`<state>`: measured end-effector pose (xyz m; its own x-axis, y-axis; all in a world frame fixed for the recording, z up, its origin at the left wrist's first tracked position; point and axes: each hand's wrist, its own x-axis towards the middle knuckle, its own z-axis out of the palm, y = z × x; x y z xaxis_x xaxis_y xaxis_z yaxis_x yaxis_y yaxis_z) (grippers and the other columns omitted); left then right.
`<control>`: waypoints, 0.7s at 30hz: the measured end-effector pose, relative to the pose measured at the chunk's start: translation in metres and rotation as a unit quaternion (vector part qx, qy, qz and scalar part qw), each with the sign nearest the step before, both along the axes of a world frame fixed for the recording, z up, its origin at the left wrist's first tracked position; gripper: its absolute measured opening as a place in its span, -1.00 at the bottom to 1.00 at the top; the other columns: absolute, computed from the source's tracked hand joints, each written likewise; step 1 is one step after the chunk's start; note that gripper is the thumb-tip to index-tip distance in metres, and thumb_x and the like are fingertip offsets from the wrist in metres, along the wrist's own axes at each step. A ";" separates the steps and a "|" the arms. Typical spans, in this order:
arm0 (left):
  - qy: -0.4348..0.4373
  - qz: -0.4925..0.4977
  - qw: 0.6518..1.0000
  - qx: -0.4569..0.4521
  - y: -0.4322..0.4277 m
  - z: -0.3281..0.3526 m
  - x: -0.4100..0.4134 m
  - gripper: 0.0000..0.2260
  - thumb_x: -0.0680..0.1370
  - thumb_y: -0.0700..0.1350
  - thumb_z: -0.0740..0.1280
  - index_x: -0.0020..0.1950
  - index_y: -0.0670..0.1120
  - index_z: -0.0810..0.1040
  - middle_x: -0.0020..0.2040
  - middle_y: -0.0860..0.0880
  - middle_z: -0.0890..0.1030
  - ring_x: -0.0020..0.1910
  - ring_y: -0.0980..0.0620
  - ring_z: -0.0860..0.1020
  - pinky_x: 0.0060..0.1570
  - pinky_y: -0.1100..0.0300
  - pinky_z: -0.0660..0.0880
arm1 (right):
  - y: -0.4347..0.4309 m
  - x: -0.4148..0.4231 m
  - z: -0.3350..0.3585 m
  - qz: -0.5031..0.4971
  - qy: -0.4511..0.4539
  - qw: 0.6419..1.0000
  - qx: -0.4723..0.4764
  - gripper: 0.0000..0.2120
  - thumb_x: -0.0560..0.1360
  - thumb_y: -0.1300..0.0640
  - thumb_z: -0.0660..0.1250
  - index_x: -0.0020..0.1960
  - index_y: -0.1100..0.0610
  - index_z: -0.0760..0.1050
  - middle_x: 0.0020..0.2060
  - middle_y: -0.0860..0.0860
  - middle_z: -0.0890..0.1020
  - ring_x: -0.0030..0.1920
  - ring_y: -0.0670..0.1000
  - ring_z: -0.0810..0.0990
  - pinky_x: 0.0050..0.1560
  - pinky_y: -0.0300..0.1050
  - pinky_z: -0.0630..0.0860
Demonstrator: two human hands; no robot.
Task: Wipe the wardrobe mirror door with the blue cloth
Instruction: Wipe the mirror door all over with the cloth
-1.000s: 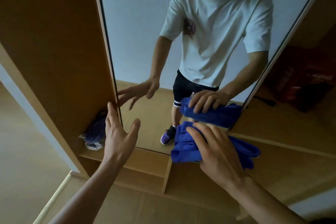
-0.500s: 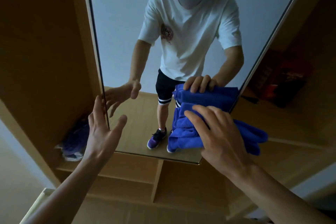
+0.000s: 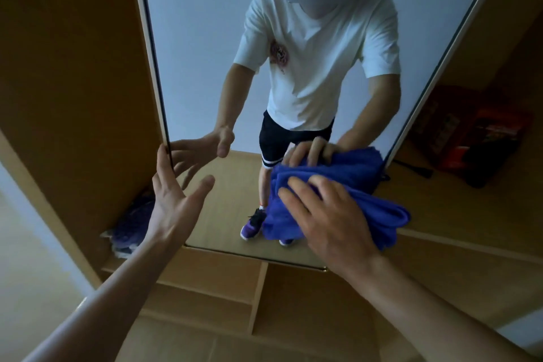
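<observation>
We see a glossy, smooth mirror (image 3: 205, 38); against it a soft, fuzzy blue cloth (image 3: 367, 206); around it matt wood wardrobe (image 3: 73, 67) panels.

Purple bundle (image 3: 129, 229) on lower-L shelf (image 3: 205, 270); red pkg (image 3: 473, 138) in R compartment.

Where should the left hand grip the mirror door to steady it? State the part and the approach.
Probably the mirror door's left vertical edge, from the left: that thin edge stands proud of the wardrobe panel, and the open left hand has fingertips at it. The flat glass face offers no hold.
</observation>
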<state>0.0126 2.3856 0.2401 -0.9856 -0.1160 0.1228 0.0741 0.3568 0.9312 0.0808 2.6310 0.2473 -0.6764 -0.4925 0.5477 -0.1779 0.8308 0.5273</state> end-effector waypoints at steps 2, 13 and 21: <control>-0.005 0.000 1.000 -0.005 0.001 -0.003 -0.002 -0.05 0.39 0.31 0.26 0.64 0.26 -0.23 0.68 -0.03 0.00 0.60 -0.20 0.18 0.39 -0.24 0.33 | 0.009 0.000 -0.014 -0.008 -0.053 0.998 0.032 -0.46 0.36 0.20 0.52 0.32 0.13 0.53 0.23 0.09 0.60 0.16 0.18 0.53 0.13 0.06 0.49; -0.010 0.013 1.000 0.014 0.009 -0.005 -0.013 -0.03 0.37 0.28 0.30 0.64 0.25 -0.20 0.68 -0.03 0.03 0.60 -0.18 0.19 0.39 -0.22 0.33 | 0.018 -0.024 0.097 0.026 0.112 0.986 -0.118 -0.59 0.52 0.32 0.27 0.35 0.15 0.51 0.27 0.08 0.58 0.15 0.20 0.48 0.07 0.08 0.35; 0.008 0.001 1.000 0.013 0.003 -0.011 -0.017 -0.04 0.38 0.27 0.33 0.64 0.27 -0.19 0.67 -0.04 0.05 0.59 -0.17 0.21 0.39 -0.25 0.33 | 0.008 -0.023 0.024 0.011 -0.048 0.996 0.075 -0.50 0.49 0.02 0.08 0.34 0.12 0.52 0.25 0.07 0.60 0.18 0.14 0.56 0.11 0.01 0.52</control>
